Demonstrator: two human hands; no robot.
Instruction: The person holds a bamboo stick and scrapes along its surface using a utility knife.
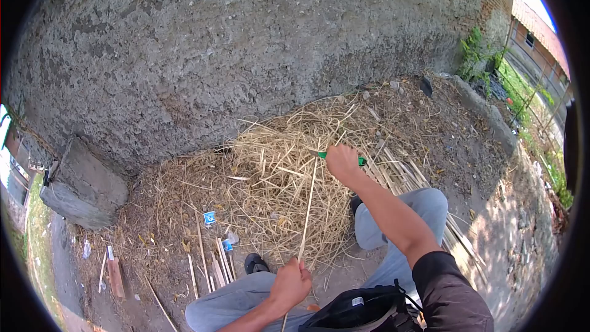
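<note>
My left hand [291,283] is closed round the lower part of a thin bamboo strip [308,209], low in the view between my knees. The strip slants up and away, its far end close to my right hand [343,163]. That hand is wrapped round the green handle of a knife [322,155], its blade pointing left near the strip's far end. Whether the blade touches the strip I cannot tell. Beneath both lies a heap of pale bamboo shavings [276,178].
A rough grey wall [246,43] rises behind the shavings. Long bamboo strips [402,169] lie to the right under my leg, and several shorter strips [221,261] lie by my left foot. A concrete block [86,184] stands at left. Blue-and-white wrappers [209,217] litter the dirt.
</note>
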